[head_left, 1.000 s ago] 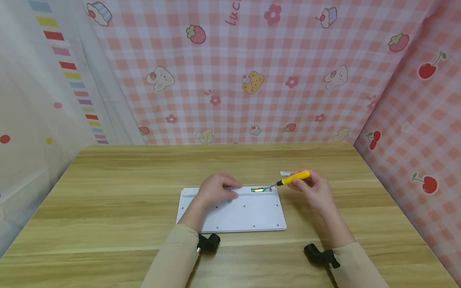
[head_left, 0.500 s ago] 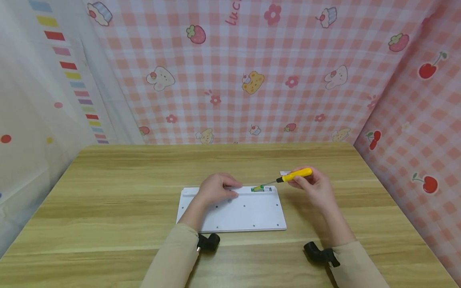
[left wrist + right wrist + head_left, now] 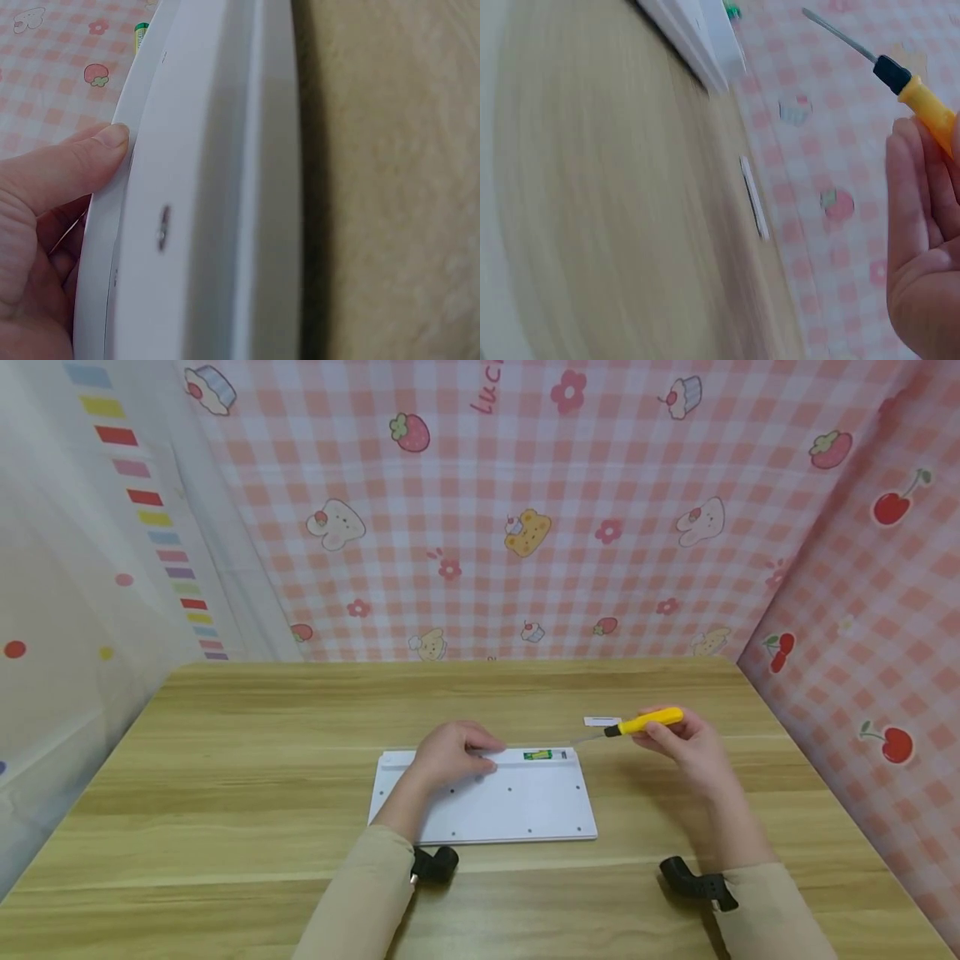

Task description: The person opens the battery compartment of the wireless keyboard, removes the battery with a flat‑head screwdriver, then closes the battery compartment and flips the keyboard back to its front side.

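Left curtain (image 3: pixel 52 727): pale, with coloured bars and dots, hanging at the table's left side.
Table (image 3: pixel 187 777): wood-grained, spreading in front of you and under your work.
Left sleeve (image 3: pixel 356 893): beige, reaching in from the near edge, with a black left mount (image 3: pixel 435 866) at the wrist.
Left hand (image 3: pixel 452 753): your thumb lies on top of the panel's far edge and your fingers bend over behind it, so you pinch that edge with no gap to spare.
Panel (image 3: pixel 487 806): white, dotted with small dark holes, flat on the table between your arms.
Back cloth (image 3: pixel 480 585): pink check, printed with flowers, fruit and animals, beyond the table.
Battery (image 3: pixel 537 755): green and yellow, in the slot (image 3: pixel 557 755) near the right end of the panel's far ridge.
Strip (image 3: pixel 597 722): small, white, on the table beyond the panel's right corner.
Screwdriver (image 3: pixel 637 723): yellow handle, black collar; its tip points left, near the panel's far right corner, apart from the battery.
Right hand (image 3: pixel 692 758): your thumb and fingers close about the handle, gripping it.
Right sleeve (image 3: pixel 772 914): beige, with a black right mount (image 3: pixel 690 883).
Right cloth (image 3: pixel 885 635): pink check with cherries.
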The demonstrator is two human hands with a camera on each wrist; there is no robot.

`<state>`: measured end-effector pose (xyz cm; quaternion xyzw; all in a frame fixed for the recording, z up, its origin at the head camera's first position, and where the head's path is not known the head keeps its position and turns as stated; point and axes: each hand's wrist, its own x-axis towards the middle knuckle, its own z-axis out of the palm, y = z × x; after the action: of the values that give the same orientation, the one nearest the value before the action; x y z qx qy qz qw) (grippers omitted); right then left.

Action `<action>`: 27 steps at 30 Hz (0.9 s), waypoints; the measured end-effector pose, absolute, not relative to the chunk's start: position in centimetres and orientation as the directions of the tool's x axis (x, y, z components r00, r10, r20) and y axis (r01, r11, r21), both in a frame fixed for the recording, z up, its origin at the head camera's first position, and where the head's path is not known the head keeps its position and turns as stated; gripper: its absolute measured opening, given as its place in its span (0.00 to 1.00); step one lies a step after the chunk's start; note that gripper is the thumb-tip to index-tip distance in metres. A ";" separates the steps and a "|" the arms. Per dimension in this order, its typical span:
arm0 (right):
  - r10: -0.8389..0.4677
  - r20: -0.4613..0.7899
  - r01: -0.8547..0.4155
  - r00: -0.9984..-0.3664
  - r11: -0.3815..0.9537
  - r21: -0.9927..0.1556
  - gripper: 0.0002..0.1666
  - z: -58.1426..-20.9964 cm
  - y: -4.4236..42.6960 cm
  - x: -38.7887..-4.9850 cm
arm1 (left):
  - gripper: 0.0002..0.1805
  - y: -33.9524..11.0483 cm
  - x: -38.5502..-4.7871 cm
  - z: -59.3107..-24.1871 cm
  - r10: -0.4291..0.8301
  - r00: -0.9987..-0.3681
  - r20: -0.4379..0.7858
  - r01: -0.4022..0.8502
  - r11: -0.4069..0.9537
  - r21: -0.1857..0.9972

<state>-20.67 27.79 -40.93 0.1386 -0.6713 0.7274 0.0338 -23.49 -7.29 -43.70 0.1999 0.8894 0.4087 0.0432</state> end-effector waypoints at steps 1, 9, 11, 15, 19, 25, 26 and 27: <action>-0.148 0.237 -0.224 -0.960 -0.097 -0.970 0.09 -40.9 28.4 -20.6 | 0.14 -7.3 -23.5 -43.7 0.391 -0.917 0.085 0.319 0.586 0.745; -0.237 0.140 -0.139 -0.961 -0.021 -0.990 0.13 -41.0 33.2 -20.2 | 0.14 -7.3 -23.5 -43.5 0.395 -0.916 0.074 0.312 0.583 0.750; -0.251 0.135 -0.145 -0.958 0.022 -0.989 0.13 -41.3 34.1 -20.2 | 0.14 -7.3 -23.5 -43.6 0.398 -0.914 0.077 0.317 0.582 0.749; -0.274 0.099 -0.139 -0.957 0.132 -0.981 0.13 -41.8 35.6 -20.2 | 0.14 -7.4 -23.5 -43.6 0.401 -0.912 0.084 0.324 0.579 0.749; -0.264 0.023 -0.101 -0.964 0.287 -0.953 0.11 -42.0 36.6 -20.0 | 0.14 -7.3 -23.4 -43.7 0.394 -0.915 0.085 0.320 0.582 0.747; -0.252 -0.035 -0.099 -0.967 0.500 -0.860 0.16 -42.3 37.5 -20.2 | 0.14 -7.3 -23.3 -43.7 0.381 -0.921 0.081 0.308 0.584 0.751; -0.251 -0.042 -0.099 -0.967 0.522 -0.847 0.17 -42.3 37.6 -20.2 | 0.14 -7.3 -23.3 -43.7 0.381 -0.921 0.084 0.310 0.585 0.750; -0.248 -0.043 -0.102 -0.968 0.542 -0.834 0.17 -42.4 37.7 -20.3 | 0.14 -7.3 -23.3 -43.7 0.381 -0.921 0.085 0.312 0.587 0.747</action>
<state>-20.27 37.69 -42.37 0.1001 -0.8746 0.4679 -0.0781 -23.30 -7.27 -43.68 0.1947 0.8897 0.4108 0.0421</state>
